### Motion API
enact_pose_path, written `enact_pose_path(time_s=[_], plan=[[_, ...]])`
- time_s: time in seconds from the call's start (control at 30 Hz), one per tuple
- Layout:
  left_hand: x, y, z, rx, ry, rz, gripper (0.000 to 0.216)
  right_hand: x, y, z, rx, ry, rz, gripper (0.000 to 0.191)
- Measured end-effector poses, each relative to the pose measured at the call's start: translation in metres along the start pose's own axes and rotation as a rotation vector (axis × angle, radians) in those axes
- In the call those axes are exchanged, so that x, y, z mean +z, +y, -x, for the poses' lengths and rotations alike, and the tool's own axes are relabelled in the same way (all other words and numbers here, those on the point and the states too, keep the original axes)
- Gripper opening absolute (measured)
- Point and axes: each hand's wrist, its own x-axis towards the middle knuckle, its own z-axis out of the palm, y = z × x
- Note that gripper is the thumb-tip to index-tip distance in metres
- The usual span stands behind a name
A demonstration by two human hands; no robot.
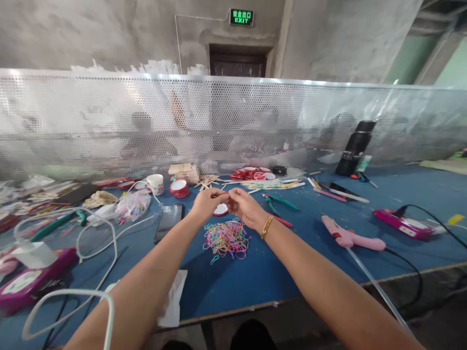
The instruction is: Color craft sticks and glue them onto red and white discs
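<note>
My left hand (207, 205) and my right hand (243, 205) meet fingertip to fingertip over the blue table. Both are closed in a pinch; whatever sits between the fingers is too small to make out. A gold bracelet (267, 227) circles my right wrist. Just below the hands lies a loose heap of colourful plastic safety pins (226, 238). Partly hidden behind the fingers is a round white disc with a red rim (220, 209).
A phone (168, 223), a paper cup (155, 184) and stacked red-rimmed discs (179, 188) stand left. Green-handled pliers (280, 201), a pink glue gun (350, 236) with a clear glue stick, and a black bottle (354, 149) are right. A perforated metal screen (310, 126) runs behind.
</note>
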Motion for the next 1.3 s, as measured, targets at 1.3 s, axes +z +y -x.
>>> enact_pose_path(time_s=[1.3], plan=[[0.003,-0.029,-0.01,-0.208,0.073,0.145,0.022,-0.019,0.008,-0.015,-0.352,-0.084,0.377,0.059]])
